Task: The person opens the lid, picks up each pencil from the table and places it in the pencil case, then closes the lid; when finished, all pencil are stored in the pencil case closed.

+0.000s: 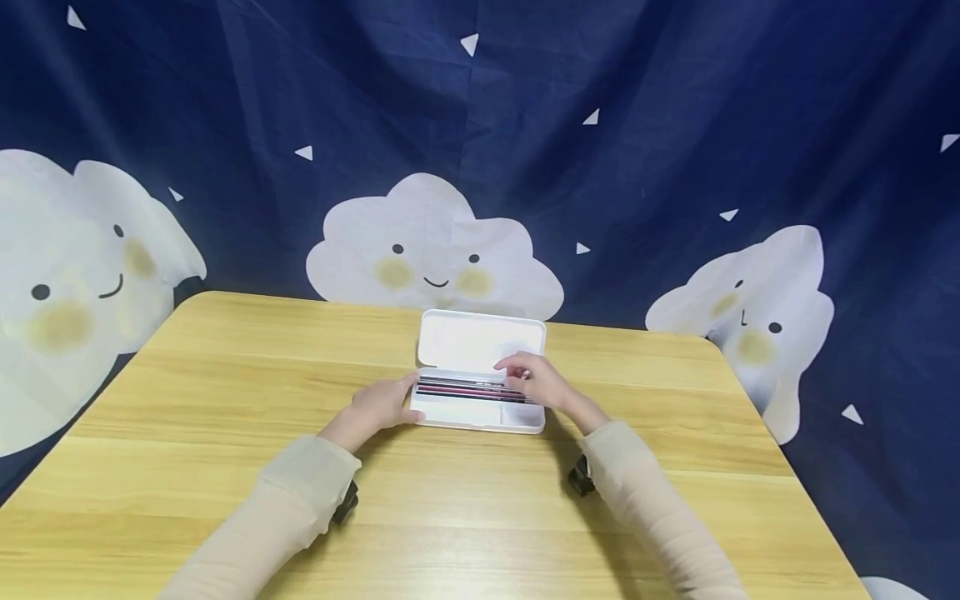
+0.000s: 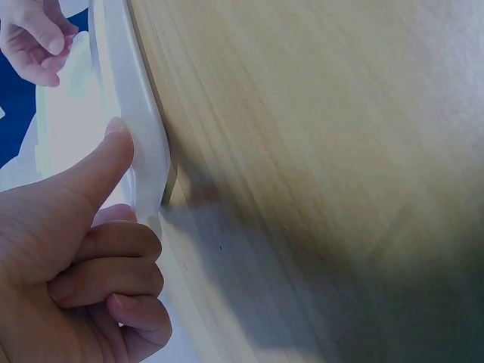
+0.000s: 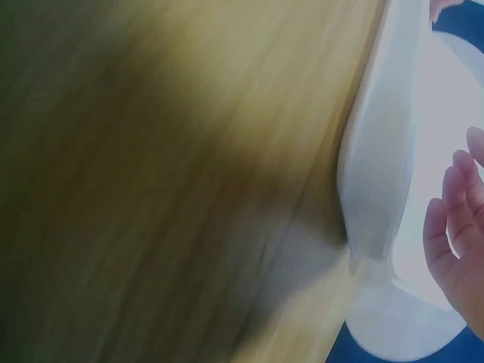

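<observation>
A white pencil case (image 1: 457, 414) lies with its lid raised on the table. Inside it, dark pencils and a reddish one (image 1: 461, 389) lie side by side in the rear part. My left hand (image 1: 380, 403) grips the case's left end; in the left wrist view its thumb (image 2: 113, 151) presses the rim while the other fingers curl at the end wall. Over the right end of the pencils hovers my right hand (image 1: 542, 379), with loosely bent fingers (image 3: 454, 197) and nothing visibly held. That hand covers the pencils' right ends.
The wooden table (image 1: 465, 508) extends around the case. The raised lid (image 1: 480, 340) stands along the case's far side. Behind the table hangs a dark blue curtain (image 1: 540, 183) printed with white clouds. A dark device (image 1: 581, 477) is strapped below the right sleeve.
</observation>
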Available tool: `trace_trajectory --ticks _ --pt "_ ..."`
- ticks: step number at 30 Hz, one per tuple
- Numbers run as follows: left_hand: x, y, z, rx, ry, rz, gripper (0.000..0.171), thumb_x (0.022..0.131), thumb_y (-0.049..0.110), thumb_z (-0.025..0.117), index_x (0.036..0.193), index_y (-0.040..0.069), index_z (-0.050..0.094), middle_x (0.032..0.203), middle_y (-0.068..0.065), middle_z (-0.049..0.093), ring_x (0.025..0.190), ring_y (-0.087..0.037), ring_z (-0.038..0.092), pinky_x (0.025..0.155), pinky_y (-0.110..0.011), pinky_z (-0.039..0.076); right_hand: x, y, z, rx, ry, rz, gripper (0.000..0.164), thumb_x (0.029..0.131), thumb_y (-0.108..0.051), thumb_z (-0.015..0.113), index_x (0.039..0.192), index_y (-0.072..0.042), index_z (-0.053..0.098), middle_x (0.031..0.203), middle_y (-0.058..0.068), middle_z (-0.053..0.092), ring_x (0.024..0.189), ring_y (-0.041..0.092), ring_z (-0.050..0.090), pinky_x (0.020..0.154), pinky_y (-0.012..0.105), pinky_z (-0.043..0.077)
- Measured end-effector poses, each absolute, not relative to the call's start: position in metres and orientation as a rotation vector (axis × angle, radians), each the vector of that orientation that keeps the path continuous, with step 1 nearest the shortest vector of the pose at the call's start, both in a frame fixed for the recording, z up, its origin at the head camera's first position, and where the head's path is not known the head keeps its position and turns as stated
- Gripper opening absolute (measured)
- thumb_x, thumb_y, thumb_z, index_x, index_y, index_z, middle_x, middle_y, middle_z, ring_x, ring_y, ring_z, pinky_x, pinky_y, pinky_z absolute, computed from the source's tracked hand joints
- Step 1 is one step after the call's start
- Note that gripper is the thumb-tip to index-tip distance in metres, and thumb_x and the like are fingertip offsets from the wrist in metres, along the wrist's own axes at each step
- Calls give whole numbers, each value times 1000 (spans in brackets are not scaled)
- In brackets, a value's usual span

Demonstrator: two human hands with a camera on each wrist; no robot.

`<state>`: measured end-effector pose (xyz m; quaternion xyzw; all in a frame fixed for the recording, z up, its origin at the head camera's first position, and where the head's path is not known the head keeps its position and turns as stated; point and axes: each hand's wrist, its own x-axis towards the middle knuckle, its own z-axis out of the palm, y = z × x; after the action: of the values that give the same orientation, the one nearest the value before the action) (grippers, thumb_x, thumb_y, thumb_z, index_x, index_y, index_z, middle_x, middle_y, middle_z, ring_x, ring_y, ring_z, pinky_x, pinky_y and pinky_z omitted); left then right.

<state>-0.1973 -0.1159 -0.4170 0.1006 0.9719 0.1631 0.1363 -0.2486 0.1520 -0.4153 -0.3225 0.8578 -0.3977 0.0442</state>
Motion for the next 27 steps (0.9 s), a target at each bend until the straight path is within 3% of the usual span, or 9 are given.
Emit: trace_trajectory --ticks 7,14,19,24,27 --pt "-197 -115 -417 296 2811 469 72 80 37 68 139 10 37 120 -23 55 101 -39 55 68 -48 46 -254 176 -414 -749 2721 -1301 30 83 3 59 113 7 58 80 11 58 76 20 55 73 31 45" --pt "-196 -116 -415 290 2815 469 73 80 36 68 139 10 36 121 -23 55 102 -39 55 69 -48 46 -257 189 -413 -563 2770 -1381 56 82 2 58 132 12 36 78 12 56 71 16 49 65 23 40" --pt "-195 -115 -413 312 2817 480 71 80 34 68 138 8 37 120 -23 55 101 -38 56 68 -47 47 -258 192 -413 -399 2698 -1379 70 86 -5 58 141 9 17 82 12 59 70 13 50 67 24 41" --pt "-195 -115 -415 307 2820 493 71 80 34 69 138 8 37 121 -22 55 101 -37 56 67 -46 47 -261 192 -414 -263 2582 -1387 76 88 -13 57 144 5 9 89 12 62 77 12 54 74 27 43" --pt "-195 -115 -414 307 2819 489 71 80 34 69 138 8 37 121 -23 55 102 -38 55 68 -46 46 -262 192 -414 -239 2503 -1434 76 89 -13 56 143 6 6 82 8 59 72 12 51 74 27 43"
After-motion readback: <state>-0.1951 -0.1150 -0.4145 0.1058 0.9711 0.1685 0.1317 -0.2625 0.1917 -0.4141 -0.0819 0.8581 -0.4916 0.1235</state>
